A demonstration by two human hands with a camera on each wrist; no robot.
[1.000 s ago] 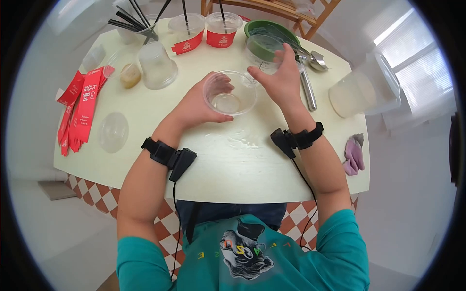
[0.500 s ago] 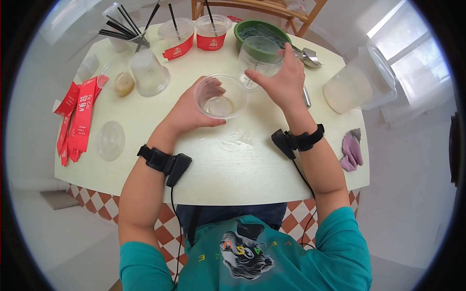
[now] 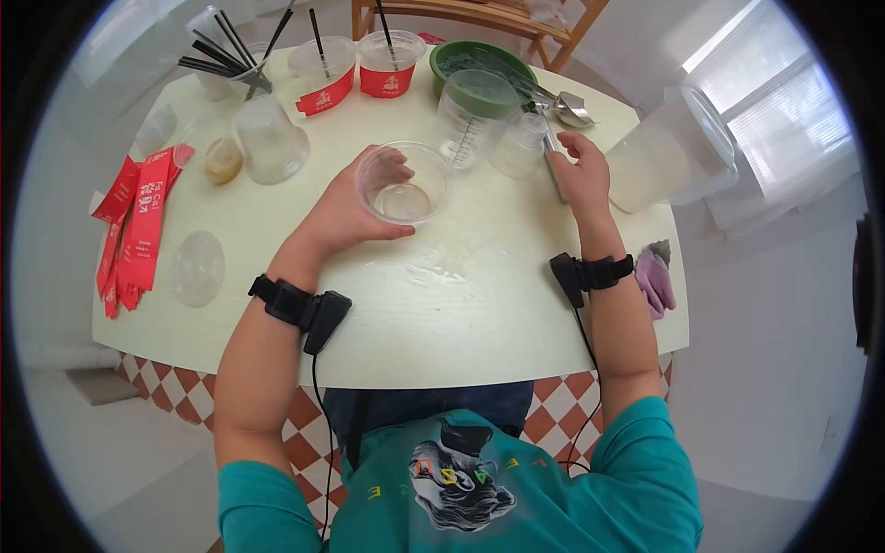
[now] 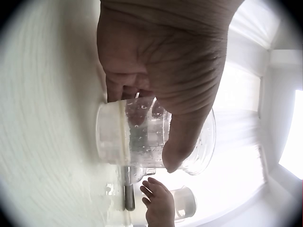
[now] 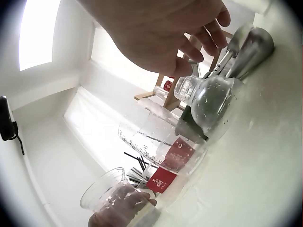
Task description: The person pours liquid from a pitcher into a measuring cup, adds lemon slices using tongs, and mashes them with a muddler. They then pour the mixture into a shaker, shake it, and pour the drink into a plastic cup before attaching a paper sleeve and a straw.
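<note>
A clear plastic cup (image 3: 404,184) with a little liquid at its bottom is gripped around its side by the left hand (image 3: 346,207). In the left wrist view the thumb lies along the wall of the cup (image 4: 142,137). The right hand (image 3: 583,177) holds nothing, its fingers loosely bent, just right of a small clear jigger-shaped vessel (image 3: 519,146). A clear measuring cup (image 3: 466,124) with dark scale marks stands left of that vessel. In the right wrist view the fingers hover near the top of the clear vessel (image 5: 215,101), apart from it as far as can be seen.
Behind are a green bowl (image 3: 452,57), metal scoops (image 3: 573,111) and red-sleeved cups (image 3: 387,81). At left lie red sleeves (image 3: 147,217), a clear lid (image 3: 198,267) and an upturned cup (image 3: 267,143). A large pitcher (image 3: 659,152) and a pink cloth (image 3: 654,284) are at right.
The right hand has let go of the measuring cup, which now stands on the table, and has moved right. The left hand still holds its cup.
</note>
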